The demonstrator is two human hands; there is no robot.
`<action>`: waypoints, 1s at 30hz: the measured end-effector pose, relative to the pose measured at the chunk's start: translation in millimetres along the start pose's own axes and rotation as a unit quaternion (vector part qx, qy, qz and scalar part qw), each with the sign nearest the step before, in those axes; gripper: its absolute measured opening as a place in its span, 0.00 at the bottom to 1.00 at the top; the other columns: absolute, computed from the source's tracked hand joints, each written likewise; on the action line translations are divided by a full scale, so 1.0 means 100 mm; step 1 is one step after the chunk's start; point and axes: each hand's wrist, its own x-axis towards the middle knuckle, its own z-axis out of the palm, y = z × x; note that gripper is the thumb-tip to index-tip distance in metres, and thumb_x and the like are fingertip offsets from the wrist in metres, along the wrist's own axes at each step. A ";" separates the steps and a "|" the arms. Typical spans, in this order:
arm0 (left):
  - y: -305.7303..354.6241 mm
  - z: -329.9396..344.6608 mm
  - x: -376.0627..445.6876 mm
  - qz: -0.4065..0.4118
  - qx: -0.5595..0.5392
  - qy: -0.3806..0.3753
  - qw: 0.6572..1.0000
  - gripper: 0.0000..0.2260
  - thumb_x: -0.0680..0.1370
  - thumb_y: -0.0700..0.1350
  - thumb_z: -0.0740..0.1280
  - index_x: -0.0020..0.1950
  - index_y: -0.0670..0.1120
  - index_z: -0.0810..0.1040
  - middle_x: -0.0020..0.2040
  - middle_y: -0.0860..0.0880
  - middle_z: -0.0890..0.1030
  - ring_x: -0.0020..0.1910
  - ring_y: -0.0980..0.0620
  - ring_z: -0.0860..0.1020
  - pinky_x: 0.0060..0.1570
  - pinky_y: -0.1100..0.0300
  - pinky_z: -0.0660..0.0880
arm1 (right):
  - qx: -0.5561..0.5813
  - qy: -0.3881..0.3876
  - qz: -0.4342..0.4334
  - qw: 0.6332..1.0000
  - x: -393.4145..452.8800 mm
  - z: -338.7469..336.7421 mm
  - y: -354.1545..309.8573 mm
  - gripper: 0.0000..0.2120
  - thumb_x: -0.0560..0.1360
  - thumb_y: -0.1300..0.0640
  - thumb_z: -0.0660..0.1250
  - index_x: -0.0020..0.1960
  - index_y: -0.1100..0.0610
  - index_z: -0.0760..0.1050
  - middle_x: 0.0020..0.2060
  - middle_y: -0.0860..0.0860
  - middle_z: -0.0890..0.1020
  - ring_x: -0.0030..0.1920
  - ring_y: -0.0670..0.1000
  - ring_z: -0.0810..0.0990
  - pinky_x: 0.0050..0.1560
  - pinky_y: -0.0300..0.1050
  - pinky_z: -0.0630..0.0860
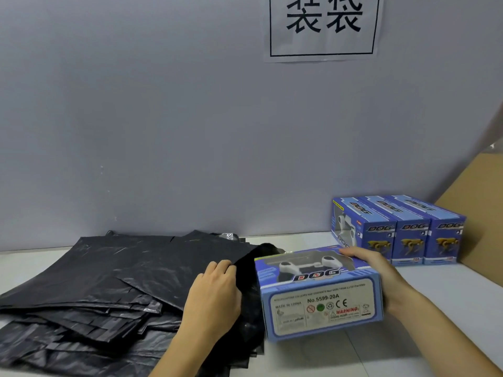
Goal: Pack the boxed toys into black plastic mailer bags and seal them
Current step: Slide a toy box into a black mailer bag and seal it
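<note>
**Boxed toy at the mouth of the top mailer bag**

The blue toy box sits at the middle of the worktop's near edge, lying on its side with its left end against the open mouth of a black mailer bag. The right hand grips the box from its right end, fingers curled over the top far edge, which looks like the hold for pushing it leftward into the bag. The left hand pinches the bag's upper lip between thumb and fingertips and lifts it, so the opening gapes toward the box; how far the box has entered, if at all, cannot be told, as the dark plastic hides its left end.

The box is a window carton: a clear panel on top shows a white toy part, "DOG" runs along the edge, and the near face carries a pale label reading "No.5599-20A" with CE and warning marks.

The held bag is the uppermost of a loose pile of black mailer bags spread over the worktop's left half. At the far right, against the wall, three more toy boxes stand upright side by side, touching, apparently waiting their turn. A brown cardboard sheet leans at the right edge, and a paper sign with two large characters hangs on the grey wall.
</note>
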 end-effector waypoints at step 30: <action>0.31 -0.09 -0.06 0.089 0.024 -0.018 0.996 0.27 0.82 0.51 0.55 0.80 0.48 0.54 0.80 0.52 0.55 0.79 0.51 0.52 0.75 0.54 0.51 | 0.032 0.108 -0.207 0.972 0.07 0.65 0.43 0.08 0.78 0.50 0.69 0.53 0.44 0.69 0.52 0.49 0.79 0.43 0.50 0.85 0.33 0.43 0.78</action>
